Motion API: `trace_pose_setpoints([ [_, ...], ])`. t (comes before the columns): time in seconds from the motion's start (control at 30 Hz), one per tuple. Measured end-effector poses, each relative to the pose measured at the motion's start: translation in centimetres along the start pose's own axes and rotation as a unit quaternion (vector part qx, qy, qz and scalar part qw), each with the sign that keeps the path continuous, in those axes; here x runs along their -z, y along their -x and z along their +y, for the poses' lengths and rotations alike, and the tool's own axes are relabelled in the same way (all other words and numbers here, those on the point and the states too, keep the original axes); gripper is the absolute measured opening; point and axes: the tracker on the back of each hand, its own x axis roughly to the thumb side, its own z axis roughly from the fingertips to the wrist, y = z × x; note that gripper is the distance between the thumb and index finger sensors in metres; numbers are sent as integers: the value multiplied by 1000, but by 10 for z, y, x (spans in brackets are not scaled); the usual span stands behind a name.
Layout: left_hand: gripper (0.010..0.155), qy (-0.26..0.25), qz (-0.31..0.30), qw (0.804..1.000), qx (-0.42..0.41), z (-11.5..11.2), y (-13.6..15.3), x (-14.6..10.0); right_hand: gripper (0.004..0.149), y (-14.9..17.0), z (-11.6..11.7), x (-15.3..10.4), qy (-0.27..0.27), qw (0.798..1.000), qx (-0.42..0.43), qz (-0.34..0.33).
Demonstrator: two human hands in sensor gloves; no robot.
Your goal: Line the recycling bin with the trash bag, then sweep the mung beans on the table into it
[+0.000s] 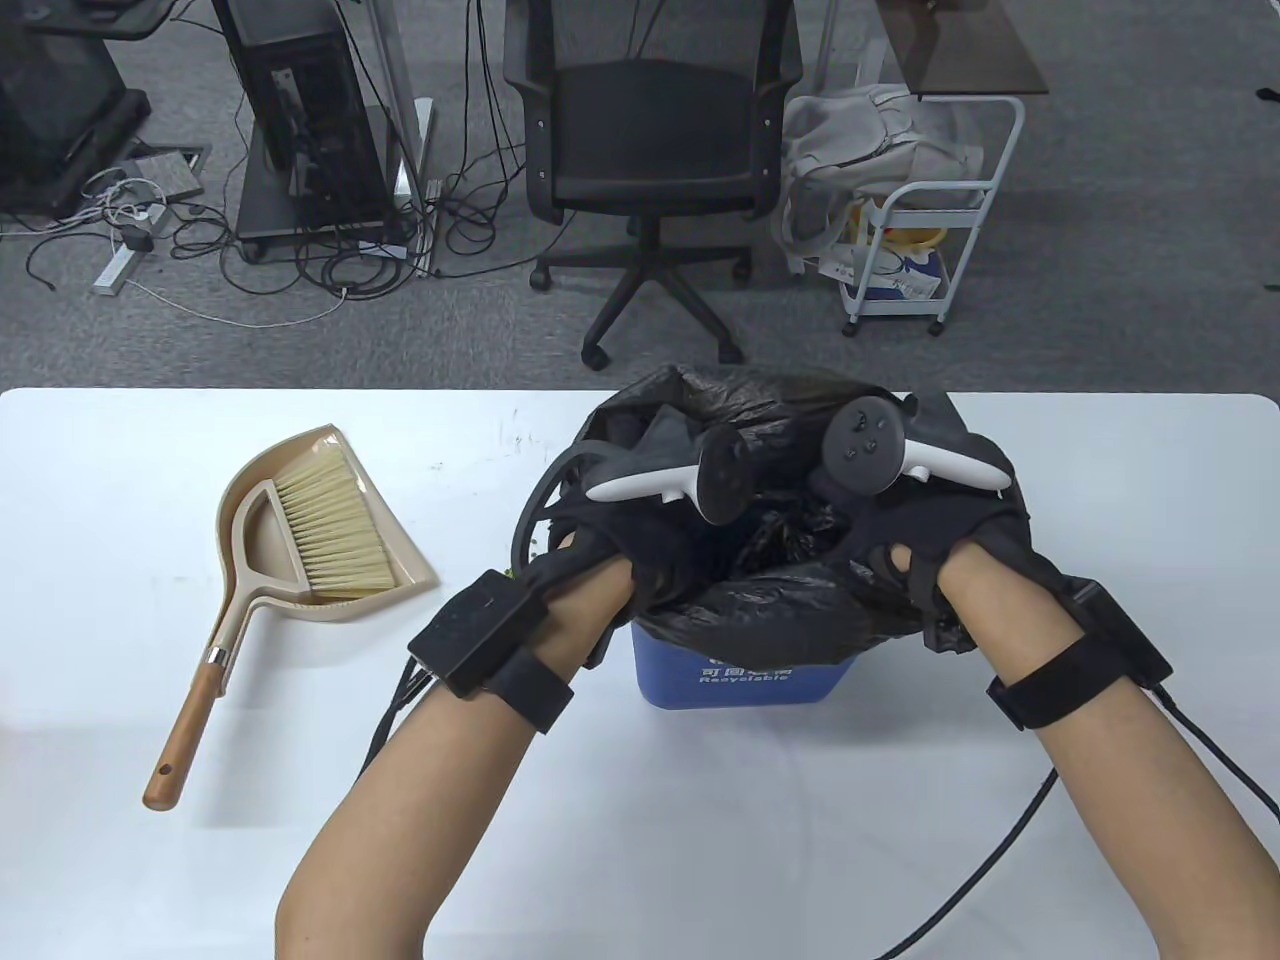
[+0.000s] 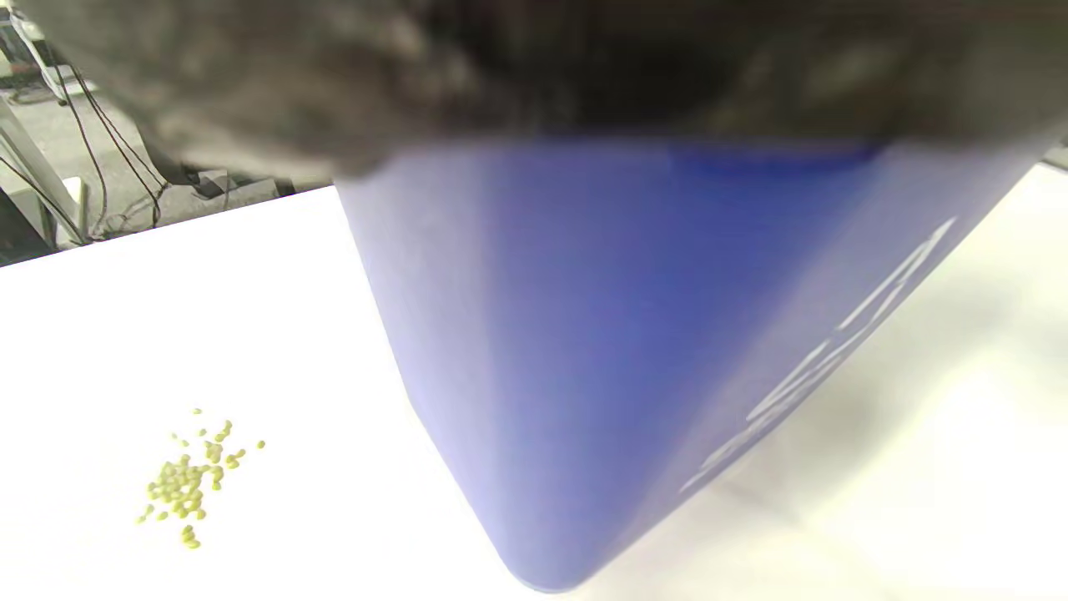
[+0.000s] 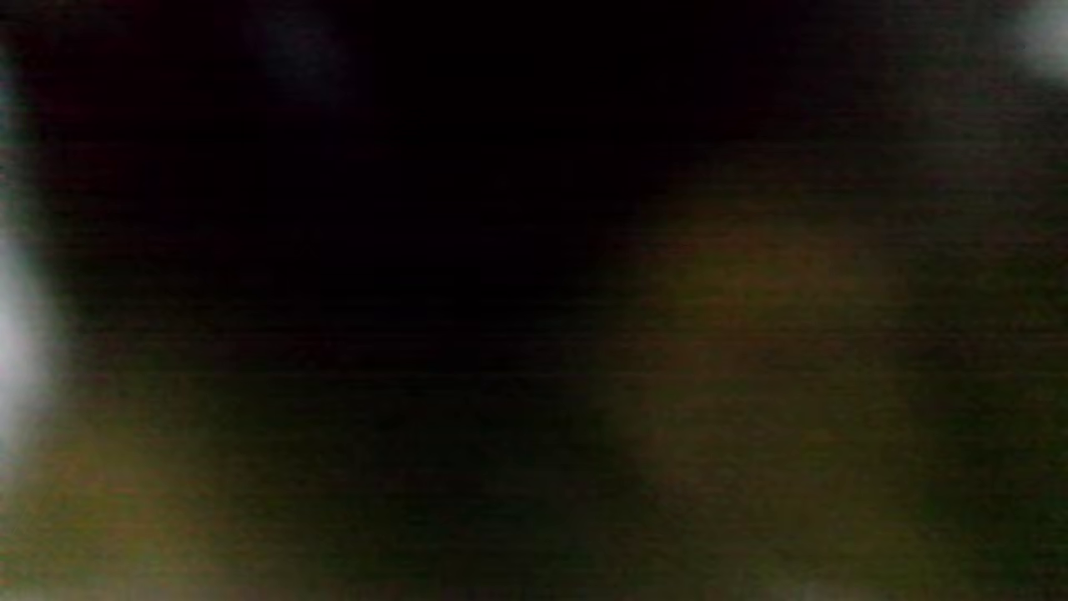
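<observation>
A blue recycling bin stands near the table's front middle, and its wall fills the left wrist view. A black trash bag is bunched over its top, its mouth gaping upward. My left hand grips the bag at the bin's left rim. My right hand grips it at the right rim. The black gloves merge with the plastic, so the fingertips are hidden. A small heap of green mung beans lies on the table left of the bin. The right wrist view is dark, covered by the bag.
A beige dustpan with a brush in it lies on the table's left part, wooden handle pointing toward me. Beyond the far edge stand an office chair and a white cart.
</observation>
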Motion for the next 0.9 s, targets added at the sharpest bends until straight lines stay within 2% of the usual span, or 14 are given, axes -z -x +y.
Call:
trace_pose_setpoints([
  [0.13,100,4,1,1000,-9,-1,3,0,92,-2,4,2,-8,1000,-25,4],
  [0.23,94,-3,27,999,-23,-1,5,-2,91,-2,7,1,-14,998,-65,12],
  [0.37,79,-31,23,999,-20,4,8,-10,89,1,-4,-10,-7,1000,-16,-17],
  [0.43,74,-43,8,999,-31,8,10,-19,82,5,-14,-19,13,998,40,-47],
  [0.5,68,-70,-12,996,-50,15,12,-31,73,10,-26,-32,57,993,78,-64],
  [0.57,62,-115,-29,991,-68,25,17,-46,67,15,-39,-44,117,986,101,-66],
  [0.63,59,-196,-46,975,-90,35,23,-63,64,19,-48,-51,179,977,105,-51],
  [0.7,62,-266,-41,956,-116,43,32,-77,70,23,-46,-46,171,981,83,-31],
  [0.73,67,-272,-37,954,-119,45,35,-79,73,24,-44,-43,154,985,79,-22],
  [0.83,96,-221,-11,968,-119,41,44,-72,89,29,-29,-28,67,995,77,3],
  [0.9,103,-180,4,977,-112,33,49,-60,94,32,-21,-19,52,995,82,4],
])
